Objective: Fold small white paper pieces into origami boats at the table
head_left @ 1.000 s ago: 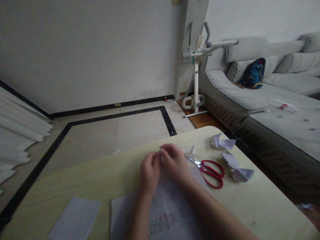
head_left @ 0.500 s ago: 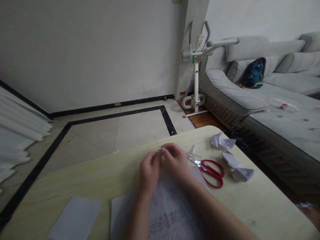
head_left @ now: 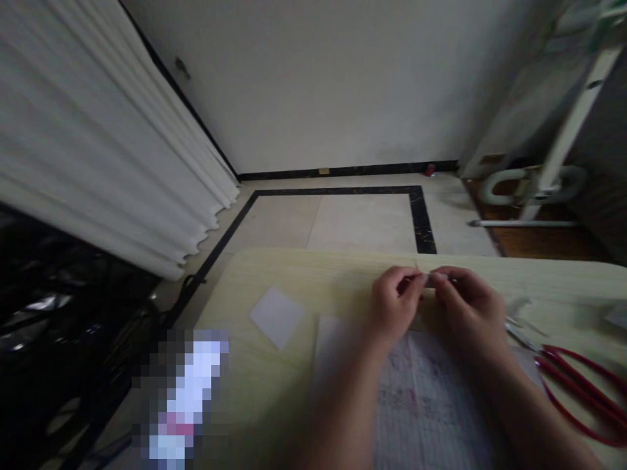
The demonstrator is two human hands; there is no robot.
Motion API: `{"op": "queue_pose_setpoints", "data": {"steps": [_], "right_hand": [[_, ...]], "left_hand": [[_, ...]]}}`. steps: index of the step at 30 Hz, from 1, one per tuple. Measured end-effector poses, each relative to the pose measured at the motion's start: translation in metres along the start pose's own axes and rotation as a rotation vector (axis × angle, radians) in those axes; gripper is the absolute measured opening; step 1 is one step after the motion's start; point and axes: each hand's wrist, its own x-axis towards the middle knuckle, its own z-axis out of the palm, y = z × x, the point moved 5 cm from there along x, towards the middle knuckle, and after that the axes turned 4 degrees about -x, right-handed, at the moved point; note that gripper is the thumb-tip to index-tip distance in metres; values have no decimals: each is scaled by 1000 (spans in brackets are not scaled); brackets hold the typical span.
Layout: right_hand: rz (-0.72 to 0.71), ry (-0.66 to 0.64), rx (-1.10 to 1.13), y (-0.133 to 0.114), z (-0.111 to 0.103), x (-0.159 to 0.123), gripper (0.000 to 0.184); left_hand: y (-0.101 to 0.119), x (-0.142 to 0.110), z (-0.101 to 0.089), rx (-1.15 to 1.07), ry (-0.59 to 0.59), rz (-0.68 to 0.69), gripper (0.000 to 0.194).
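My left hand point(head_left: 398, 301) and my right hand point(head_left: 469, 305) meet near the table's far edge, thumbs and fingertips closed. Pinched between them is a small pale piece of paper point(head_left: 429, 281), mostly covered by the fingers. A thin pale strand sticks up beside the left fingertips. Under my forearms lies a lined sheet with handwriting point(head_left: 426, 405). Just right of my right hand rest red-handled scissors point(head_left: 582, 391), with small white scraps point(head_left: 520, 305) by the blades, which my hand partly hides.
A square of white paper point(head_left: 277, 317) lies on the pale wooden table point(head_left: 274, 391) to the left. Crumpled paper point(head_left: 618, 316) shows at the right edge. Beyond the table are a white curtain point(head_left: 122, 130) and an exercise machine's stand point(head_left: 563, 143). A blurred-out patch covers the lower left.
The view has swung left, so the sofa is gone and the curtain fills the left side. Both hands stay together at the small piece, their fingertips slightly further apart.
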Motion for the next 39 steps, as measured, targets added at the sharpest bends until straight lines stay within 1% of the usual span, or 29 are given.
{"op": "queue_pose_setpoints", "data": {"steps": [2, 6, 10, 14, 17, 19, 23, 27, 31, 33, 36, 38, 39], "right_hand": [[17, 9, -32, 0, 0, 1, 21], [33, 23, -99, -1, -3, 0, 20], [29, 48, -110, 6, -5, 1, 23], [-3, 25, -92, 5, -2, 1, 22], [-25, -10, -13, -1, 3, -2, 19], [-8, -43, 54, -1, 7, -3, 19], [-32, -27, 90, 2, 9, -1, 13], [1, -10, 88, 4, 8, -1, 12], [-25, 0, 55, 0, 7, 0, 9], [-29, -12, 56, -1, 7, 1, 9], [-30, -32, 83, -2, 6, 0, 12], [-19, -26, 86, -1, 5, 0, 16], [-16, -46, 77, -1, 5, 0, 19]], "left_hand": [[-1, 1, -1, 12, 4, 12, 22], [4, -2, 0, 41, 6, 43, 19], [6, -2, 2, -3, 15, 51, 20], [3, 0, 2, -47, 19, 12, 18], [1, 0, -1, -76, 34, -48, 19], [0, 0, -5, -130, 65, -81, 20], [3, 3, -13, -132, 145, -119, 23], [9, 3, -12, -111, 128, -126, 25], [13, 3, -12, -118, 131, -105, 27], [13, 3, -11, -121, 111, -104, 25], [11, 2, -9, -116, 89, -122, 21], [9, 2, -8, -131, 83, -103, 20], [7, 3, -7, -135, 70, -90, 20]]}}
